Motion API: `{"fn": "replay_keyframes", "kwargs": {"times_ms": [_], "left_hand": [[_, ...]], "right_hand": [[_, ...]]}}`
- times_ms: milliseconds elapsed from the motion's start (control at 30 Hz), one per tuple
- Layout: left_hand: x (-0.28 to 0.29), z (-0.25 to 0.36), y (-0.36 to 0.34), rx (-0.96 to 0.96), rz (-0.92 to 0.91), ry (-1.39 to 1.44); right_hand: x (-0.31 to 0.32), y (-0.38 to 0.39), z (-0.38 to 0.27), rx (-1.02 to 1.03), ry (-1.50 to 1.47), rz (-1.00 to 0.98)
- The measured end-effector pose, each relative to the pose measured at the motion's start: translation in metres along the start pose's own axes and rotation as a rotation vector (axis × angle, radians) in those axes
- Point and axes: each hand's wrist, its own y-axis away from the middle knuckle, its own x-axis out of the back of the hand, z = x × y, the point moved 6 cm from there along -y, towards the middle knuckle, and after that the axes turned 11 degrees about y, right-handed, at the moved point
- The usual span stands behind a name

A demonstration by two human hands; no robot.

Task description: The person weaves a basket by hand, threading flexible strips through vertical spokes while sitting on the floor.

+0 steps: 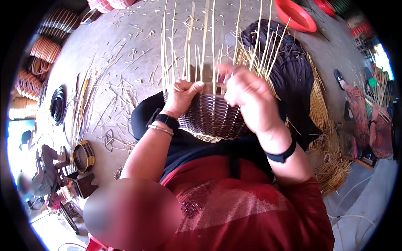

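Observation:
A dark brown woven basket (211,117) with a pale base rests on my lap, its base toward me. Pale upright stakes (204,42) rise from its far rim and fan outward. My left hand (183,95) grips the rim on the left, thumb laid along the top edge beside the stakes. Over the right part of the rim is my right hand (248,90), its bent fingers smeared by motion close to the stakes. Whether those fingers hold a strand cannot be made out.
A dark cloth (289,67) covers a bundle of straw-coloured canes (317,100) at my right. Beyond it lies a red basin (295,16). Cane scraps litter the floor; a black coil (58,104) and a yellow-black ring (83,156) lie left. Finished baskets (45,49) stand far left. Other people sit at both sides.

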Motion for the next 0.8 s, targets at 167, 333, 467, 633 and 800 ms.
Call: {"fn": "replay_keyframes", "kwargs": {"times_ms": [167,333,467,633,800], "left_hand": [[-0.017,0.010,-0.003,-0.200,0.025,-0.440],[-0.016,0.021,0.027,-0.461,0.353,-0.666],[-0.044,0.034,0.042,-0.660,0.149,-0.843],[-0.081,0.024,0.056,-0.440,0.029,-0.901],[-0.087,0.028,0.053,-0.479,0.041,-0.909]], "right_hand": [[0.097,0.024,0.042,-0.181,-0.102,0.294],[0.084,0.016,0.045,-0.226,-0.099,0.361],[0.083,0.008,0.045,-0.281,0.053,0.336],[0.081,-0.059,0.024,-0.128,0.739,0.419],[0.078,-0.097,0.053,-0.001,1.454,0.392]]}}
